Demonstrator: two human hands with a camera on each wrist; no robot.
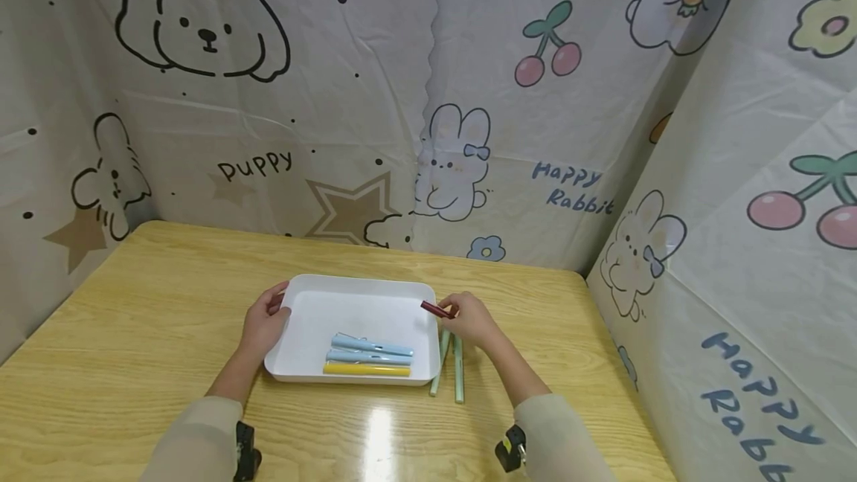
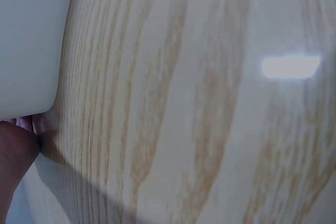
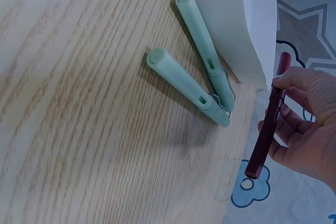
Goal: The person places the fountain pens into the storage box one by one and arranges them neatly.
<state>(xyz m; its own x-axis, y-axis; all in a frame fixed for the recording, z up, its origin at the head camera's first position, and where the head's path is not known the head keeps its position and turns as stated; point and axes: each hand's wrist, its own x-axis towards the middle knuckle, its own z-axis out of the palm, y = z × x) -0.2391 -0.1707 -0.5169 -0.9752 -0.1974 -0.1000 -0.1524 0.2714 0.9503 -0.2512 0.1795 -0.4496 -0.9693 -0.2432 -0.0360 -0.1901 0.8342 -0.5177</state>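
Observation:
My left hand (image 1: 262, 326) grips the left end of a white tray (image 1: 355, 307), its thumb over the rim. In the tray lie two light blue pens (image 1: 371, 346) and a yellow pen-shaped stick (image 1: 367, 370), side by side near the front wall. My right hand (image 1: 472, 320) pinches a dark red pen (image 3: 264, 135) between thumb and fingers, by the tray's right rim. Two mint green pens with clips lie on the table beside the tray's right wall, one green pen (image 3: 197, 30) closer to it and the other green pen (image 3: 181, 80) farther out.
The wood-grain table (image 1: 167, 296) carries the tray and pens. A printed cloth (image 1: 361, 110) with cartoon animals hangs behind the table and along its sides. Light glares off the tabletop in front of the tray.

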